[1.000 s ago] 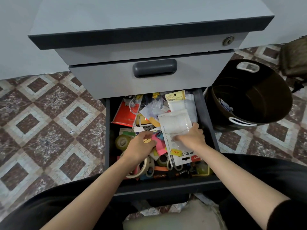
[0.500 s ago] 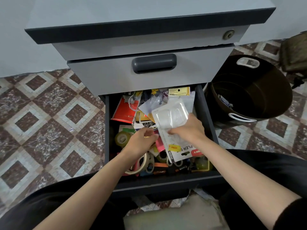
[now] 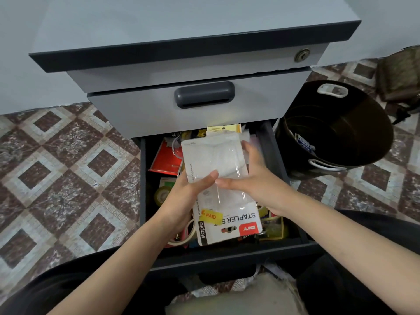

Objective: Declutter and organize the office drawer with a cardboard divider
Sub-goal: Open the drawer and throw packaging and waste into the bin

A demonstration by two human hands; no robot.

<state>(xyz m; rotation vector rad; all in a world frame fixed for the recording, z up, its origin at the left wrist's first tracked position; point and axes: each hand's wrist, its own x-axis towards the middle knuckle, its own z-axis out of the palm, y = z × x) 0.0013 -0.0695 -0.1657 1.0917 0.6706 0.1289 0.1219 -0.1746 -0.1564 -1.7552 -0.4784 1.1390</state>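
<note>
Above the open drawer I see 2 hands gripping 1 stapler pack: my left hand pinches its left edge, my right hand clasps the right side; a black bin stands just beside the drawer

Black bin on patterned floor

Stapler pack: matt white card under a clear glossy plastic blister. Cabinet drawer front: smooth matt grey laminate. Bin: glossy black plastic.
</note>
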